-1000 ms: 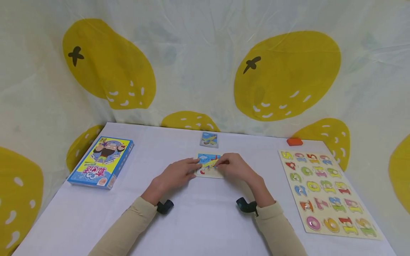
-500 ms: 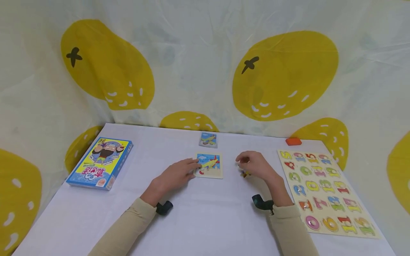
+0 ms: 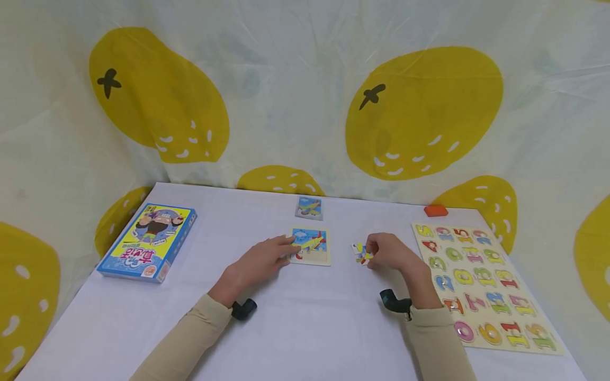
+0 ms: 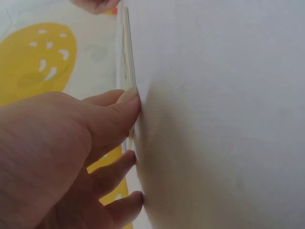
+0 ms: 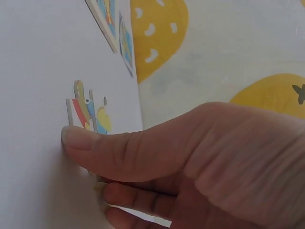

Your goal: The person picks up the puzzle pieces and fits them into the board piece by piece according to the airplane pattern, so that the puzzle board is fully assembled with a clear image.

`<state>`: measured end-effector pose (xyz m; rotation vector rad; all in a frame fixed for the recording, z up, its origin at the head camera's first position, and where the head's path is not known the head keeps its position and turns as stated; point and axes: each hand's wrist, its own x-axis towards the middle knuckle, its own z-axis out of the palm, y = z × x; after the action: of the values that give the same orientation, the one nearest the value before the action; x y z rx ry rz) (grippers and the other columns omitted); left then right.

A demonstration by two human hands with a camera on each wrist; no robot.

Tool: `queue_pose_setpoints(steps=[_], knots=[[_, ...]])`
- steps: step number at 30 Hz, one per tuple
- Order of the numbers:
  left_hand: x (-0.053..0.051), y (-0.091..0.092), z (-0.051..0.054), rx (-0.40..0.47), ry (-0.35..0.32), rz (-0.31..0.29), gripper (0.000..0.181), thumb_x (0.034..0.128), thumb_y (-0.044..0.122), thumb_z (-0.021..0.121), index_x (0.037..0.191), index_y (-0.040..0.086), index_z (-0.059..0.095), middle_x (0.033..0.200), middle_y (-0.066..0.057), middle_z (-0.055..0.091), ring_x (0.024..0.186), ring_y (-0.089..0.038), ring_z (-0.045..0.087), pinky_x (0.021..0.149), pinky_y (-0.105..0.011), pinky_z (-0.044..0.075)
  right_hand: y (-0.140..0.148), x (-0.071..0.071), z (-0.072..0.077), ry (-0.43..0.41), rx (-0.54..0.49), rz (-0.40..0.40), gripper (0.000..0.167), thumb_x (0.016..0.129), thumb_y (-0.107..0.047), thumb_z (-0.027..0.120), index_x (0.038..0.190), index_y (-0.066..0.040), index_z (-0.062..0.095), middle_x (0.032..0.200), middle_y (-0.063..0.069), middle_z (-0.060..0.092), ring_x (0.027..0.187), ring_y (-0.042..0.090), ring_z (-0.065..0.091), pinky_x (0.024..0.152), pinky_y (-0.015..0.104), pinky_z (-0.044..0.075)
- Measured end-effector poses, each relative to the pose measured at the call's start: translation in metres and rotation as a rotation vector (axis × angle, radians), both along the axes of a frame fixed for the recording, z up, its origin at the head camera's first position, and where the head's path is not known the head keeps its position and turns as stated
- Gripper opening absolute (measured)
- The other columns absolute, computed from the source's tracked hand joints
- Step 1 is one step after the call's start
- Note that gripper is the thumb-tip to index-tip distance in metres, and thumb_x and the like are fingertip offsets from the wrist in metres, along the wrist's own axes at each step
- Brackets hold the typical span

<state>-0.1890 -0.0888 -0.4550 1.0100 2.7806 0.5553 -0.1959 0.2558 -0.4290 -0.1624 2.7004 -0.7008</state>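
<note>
The left hand [image 3: 267, 258] holds the left edge of a small wooden puzzle board [image 3: 312, 259] that bears an airplane picture. In the left wrist view, the thumb [image 4: 119, 112] lies against the board's thin edge [image 4: 128, 52], with other fingertips beyond it. To the board's right, the right hand [image 3: 393, 251] pinches at a small cluster of loose puzzle pieces [image 3: 359, 254]. Several overlapping pieces [image 5: 86, 107] show blue, yellow, red and white beside the thumb in the right wrist view. The fingers partly hide the cluster.
A small airplane picture card [image 3: 310, 207] lies behind the board. At the left is a blue and yellow box [image 3: 150, 241]. A number board [image 3: 476, 286] lies at the right, close to the right forearm, with a red block [image 3: 436, 211] behind it.
The right hand has left the airplane board, moved right and come down at the loose pieces, its fingers closing on them. The left hand has stayed on the board's edge.
</note>
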Motion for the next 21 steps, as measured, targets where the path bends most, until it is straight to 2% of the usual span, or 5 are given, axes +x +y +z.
queue_pose_setpoints(steps=[7, 12, 21], knots=[[0.0002, 0.0006, 0.0003, 0.002, -0.009, 0.009, 0.045, 0.0969, 0.019, 0.065, 0.142, 0.02, 0.057, 0.153, -0.01, 0.048, 0.144, -0.032, 0.043, 0.113, -0.05, 0.042, -0.0012, -0.0009, -0.0019, -0.014, -0.034, -0.009, 0.023, 0.078, -0.005, 0.081, 0.09, -0.008, 0.062, 0.086, 0.007, 0.057, 0.086, 0.023, 0.052, 0.068, 0.029, 0.045], [0.0004, 0.0011, 0.0017, -0.005, -0.039, 0.026, 0.046, 0.0975, 0.02, 0.064, 0.142, 0.021, 0.056, 0.154, -0.008, 0.046, 0.145, -0.03, 0.04, 0.115, -0.05, 0.039, 0.0004, -0.0023, -0.0029, -0.007, -0.076, 0.01, 0.022, 0.078, -0.004, 0.079, 0.089, -0.007, 0.06, 0.086, 0.007, 0.057, 0.086, 0.023, 0.052, 0.068, 0.029, 0.044], [0.0006, 0.0013, 0.0025, -0.005, -0.063, 0.041, 0.045, 0.0973, 0.021, 0.064, 0.142, 0.022, 0.057, 0.155, -0.006, 0.046, 0.146, -0.028, 0.039, 0.116, -0.048, 0.039, 0.0028, -0.0056, -0.0085, 0.02, -0.232, 0.052, 0.012, 0.083, -0.002, 0.071, 0.088, -0.004, 0.061, 0.081, 0.007, 0.056, 0.082, 0.021, 0.052, 0.067, 0.029, 0.042]])
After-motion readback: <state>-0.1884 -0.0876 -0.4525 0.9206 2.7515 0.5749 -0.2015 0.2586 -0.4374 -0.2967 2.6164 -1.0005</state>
